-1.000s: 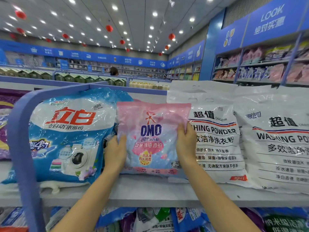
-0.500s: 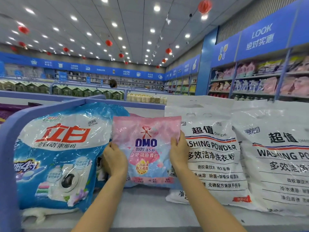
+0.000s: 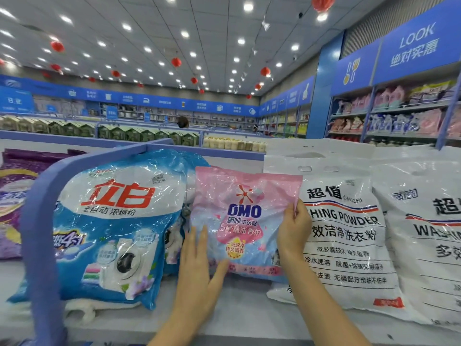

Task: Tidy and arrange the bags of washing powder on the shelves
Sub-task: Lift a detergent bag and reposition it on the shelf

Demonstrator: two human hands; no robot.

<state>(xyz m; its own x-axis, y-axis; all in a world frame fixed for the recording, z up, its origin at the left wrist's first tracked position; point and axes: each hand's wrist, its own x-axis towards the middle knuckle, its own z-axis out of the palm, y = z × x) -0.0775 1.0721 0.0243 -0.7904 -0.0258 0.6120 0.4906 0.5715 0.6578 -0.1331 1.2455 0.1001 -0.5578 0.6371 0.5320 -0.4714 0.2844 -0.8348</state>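
Nearest us, low in the centre of the frame, the left hand [image 3: 197,275] lies flat and open, fingers together, against the lower left corner of the pink bag [image 3: 243,221], the thumb splayed under its bottom edge. No clamp there, just a pressing palm. To the right of centre, the right hand [image 3: 293,229] has its grip pinched on the bag's right edge, thumb in front and fingers behind.

The pink bag stands upright on the grey shelf [image 3: 244,310] between the two hands, reading "OMO" in dark blue under a red splash logo, with Chinese lettering below.

At left, just beside it, leans the blue bag [image 3: 112,231], big red characters "立白" across a white band, a washing machine pictured lower down. A blue rail [image 3: 42,221] curves in front of it. Far left edge, a purple bag [image 3: 12,201], its writing too blurred to read.

Right of centre, the white bag [image 3: 346,236] reads "超值 CHAOZHI" and "HING POWDER", its first letters hidden behind the pink bag. Another white bag [image 3: 426,236] sits at the right edge.

Upper right, a blue sign [image 3: 416,43] says "LOOK". Red lanterns [image 3: 176,62] hang from the ceiling.
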